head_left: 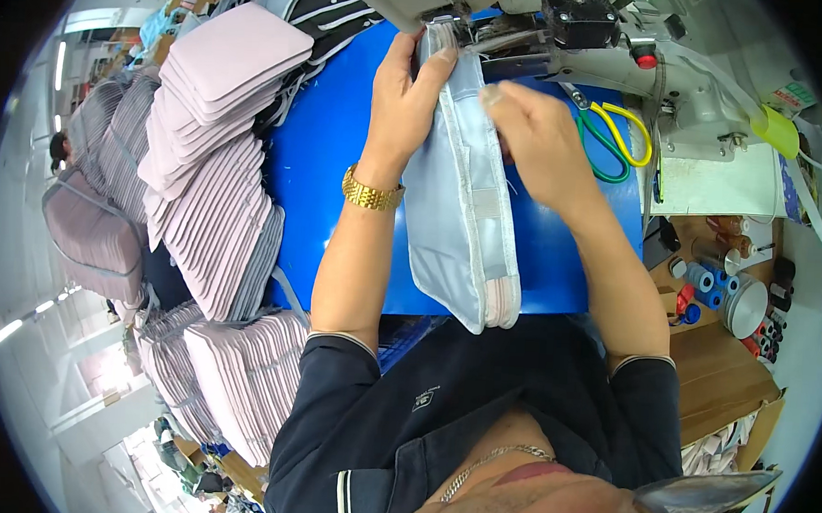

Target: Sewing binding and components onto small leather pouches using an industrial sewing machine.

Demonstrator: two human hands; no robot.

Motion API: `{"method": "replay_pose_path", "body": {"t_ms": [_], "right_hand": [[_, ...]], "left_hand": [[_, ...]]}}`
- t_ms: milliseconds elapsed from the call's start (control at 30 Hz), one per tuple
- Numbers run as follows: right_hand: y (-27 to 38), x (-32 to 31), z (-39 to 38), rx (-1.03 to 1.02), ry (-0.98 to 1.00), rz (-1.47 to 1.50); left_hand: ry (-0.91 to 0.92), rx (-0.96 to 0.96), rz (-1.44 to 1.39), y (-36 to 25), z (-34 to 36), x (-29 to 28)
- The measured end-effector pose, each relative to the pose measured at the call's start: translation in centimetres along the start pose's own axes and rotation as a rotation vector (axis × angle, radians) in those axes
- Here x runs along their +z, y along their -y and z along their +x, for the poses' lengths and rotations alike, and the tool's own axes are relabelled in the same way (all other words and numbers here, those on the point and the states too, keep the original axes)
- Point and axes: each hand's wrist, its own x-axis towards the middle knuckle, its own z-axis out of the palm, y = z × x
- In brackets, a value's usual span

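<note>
A light grey-blue fabric pouch (460,185) with pale trimmed edges runs from the sewing machine's needle area (449,24) down toward my chest. A short zipper-like pinkish strip shows at its near end. My left hand (411,96) grips the pouch's far end, thumb on top and fingers along its left side, close to the presser foot. At the pouch's right edge is my right hand (537,138), its fingers curled in and the tips blurred. Whether it pinches anything is hidden. Both forearms reach over the blue tabletop (313,179).
Stacks of pink padded panels (236,56) crowd the left side. Scissors (609,137) with green and yellow handles lie right of my right hand, below the machine. Thread spools (704,278) stand on a side shelf, and a cardboard box (726,389) is below them.
</note>
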Motion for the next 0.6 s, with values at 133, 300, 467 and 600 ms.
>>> {"method": "replay_pose_path", "body": {"t_ms": [133, 300, 467, 600], "right_hand": [[-0.1, 0.3, -1.5, -0.020, 0.030, -0.058], [-0.8, 0.2, 0.1, -0.084, 0.018, -0.049], [0.1, -1.1, 0.8, -0.053, 0.035, -0.037], [1.8, -5.6, -1.2, 0.047, -0.020, 0.111]], "left_hand": [[-0.012, -0.030, 0.013, 0.4, 0.1, 0.1], [-0.030, -0.035, -0.007, 0.7, 1.1, 0.2], [-0.058, -0.105, -0.029, 1.9, 3.2, 0.0], [-0.067, -0.017, -0.051, 2.8, 3.7, -0.3]]}}
